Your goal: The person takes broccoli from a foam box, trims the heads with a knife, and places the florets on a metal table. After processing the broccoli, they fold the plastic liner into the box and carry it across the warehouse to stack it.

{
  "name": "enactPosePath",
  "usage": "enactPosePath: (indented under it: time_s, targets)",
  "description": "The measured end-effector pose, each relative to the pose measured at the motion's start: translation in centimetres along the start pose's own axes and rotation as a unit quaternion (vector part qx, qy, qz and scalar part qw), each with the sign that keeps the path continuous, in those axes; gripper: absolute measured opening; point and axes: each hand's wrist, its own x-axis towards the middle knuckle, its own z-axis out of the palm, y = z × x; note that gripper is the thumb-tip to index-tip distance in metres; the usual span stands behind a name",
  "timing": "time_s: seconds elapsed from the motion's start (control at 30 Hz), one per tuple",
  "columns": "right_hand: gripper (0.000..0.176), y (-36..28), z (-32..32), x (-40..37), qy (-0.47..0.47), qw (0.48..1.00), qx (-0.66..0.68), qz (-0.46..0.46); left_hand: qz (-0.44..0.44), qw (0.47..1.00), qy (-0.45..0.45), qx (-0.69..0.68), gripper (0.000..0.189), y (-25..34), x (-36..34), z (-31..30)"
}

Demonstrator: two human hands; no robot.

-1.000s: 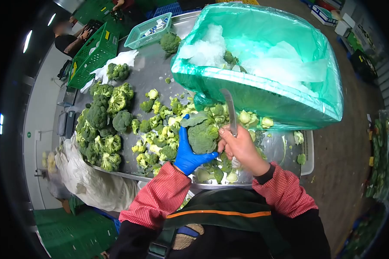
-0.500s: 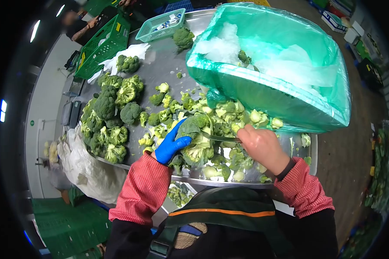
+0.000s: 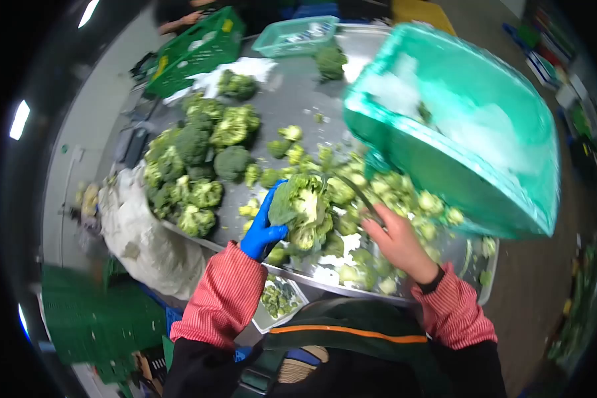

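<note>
Round green broccoli head (image 3: pixel 308 202) cupped in half-curled, blue-gloved left hand (image 3: pixel 263 232), pale side facing right. Right of it, bare right hand (image 3: pixel 402 244) wrapped round curved metal knife (image 3: pixel 357 190), blade angling toward broccoli head; contact unclear tbh.

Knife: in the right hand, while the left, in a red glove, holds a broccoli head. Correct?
One error: the glove on the left hand is blue, not red; see the head view. The right hand does hold the knife, and the left a broccoli head.

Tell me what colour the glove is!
The glove is bright blue; it shows best in the head view.
</note>
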Motion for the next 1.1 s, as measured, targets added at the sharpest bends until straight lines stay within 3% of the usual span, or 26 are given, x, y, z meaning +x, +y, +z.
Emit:
enactPosePath:
  time_s: [0.03, 0.1, 0.17, 0.23, 0.3, 0.4, 0.5, 0.57, 0.63, 0.7, 0.73, 0.77, 0.83, 0.9, 0.93, 0.97, 1.03, 1.1]
  targets:
    - [0.032, 0.5, 0.5, -0.1, 0.007, 1.000, -0.017, -0.025, -0.002, 0.998, 0.044, -0.034, 0.101, 0.4, -0.4, -1.6]
    - [0.025, 0.9, 0.4, -0.5, -0.016, 1.000, -0.006, 0.025, -0.030, 0.990, 0.113, -0.074, 0.085, 2.6, -0.3, -5.5]
    - [0.021, 2.2, 0.4, -1.2, -0.021, 0.998, 0.025, 0.061, -0.013, 0.960, 0.251, -0.121, 0.076, 3.3, 0.2, -11.8]
    - [0.020, 3.7, 0.6, -2.0, -0.011, 0.998, 0.011, 0.053, 0.008, 0.921, 0.368, -0.126, 0.070, 6.3, 0.9, -16.5]
    - [0.020, 3.5, 0.5, -2.2, -0.029, 0.997, -0.001, 0.068, 0.072, 0.882, 0.465, -0.035, 0.066, 9.3, 1.6, -20.5]
    - [0.021, 4.7, 0.9, -2.7, -0.021, 0.997, 0.018, 0.066, 0.176, 0.889, 0.419, -0.052, 0.067, 12.0, 4.1, -30.1]
    - [0.023, 4.5, 0.3, -3.0, -0.026, 0.995, -0.011, 0.094, 0.132, 0.888, 0.387, -0.211, 0.084, 14.0, 5.8, -37.1]
    - [0.026, 4.1, -0.5, -3.2, -0.025, 0.995, -0.018, 0.098, 0.144, 0.856, 0.489, -0.090, 0.075, 15.5, 9.1, -29.8]
    - [0.025, 4.6, -1.3, -3.8, -0.028, 0.994, -0.026, 0.103, 0.187, 0.863, 0.468, -0.022, 0.062, 14.9, 14.8, -23.0]
    - [0.025, 5.0, -2.5, -4.1, -0.017, 0.995, -0.032, 0.088, 0.152, 0.961, 0.227, 0.028, 0.056, 14.6, 19.3, -13.9]
    - [0.024, 5.0, -3.2, -4.4, -0.005, 0.997, -0.036, 0.073, 0.142, 0.958, 0.248, 0.031, 0.057, 14.8, 21.2, -11.9]
    - [0.024, 5.2, -3.9, -4.8, 0.008, 0.997, -0.040, 0.059, 0.098, 0.976, 0.107, 0.159, 0.049, 14.2, 23.6, -1.5]
    - [0.023, 6.3, -5.3, -5.7, 0.014, 0.995, -0.027, 0.090, 0.115, 0.961, -0.107, 0.229, 0.039, 11.9, 26.9, 7.9]
    - [0.021, 7.3, -6.8, -6.4, 0.041, 0.994, -0.002, 0.104, 0.107, 0.914, -0.197, 0.337, 0.041, 8.2, 30.3, 15.3]
    - [0.022, 7.5, -7.8, -6.6, 0.072, 0.994, 0.003, 0.079, 0.106, 0.871, -0.217, 0.429, 0.046, 6.5, 32.3, 17.9]
    - [0.021, 7.8, -8.8, -7.1, 0.074, 0.992, 0.001, 0.100, 0.121, 0.788, -0.248, 0.550, 0.050, 4.4, 35.2, 19.5]
    - [0.021, 9.2, -10.4, -8.2, 0.081, 0.988, -0.005, 0.133, 0.165, 0.581, -0.258, 0.754, 0.048, 0.1, 39.8, 21.5]
    - [0.022, 11.8, -11.2, -9.3, 0.122, 0.986, -0.013, 0.117, 0.027, 0.411, -0.289, 0.864, 0.043, -1.9, 42.7, 23.0]
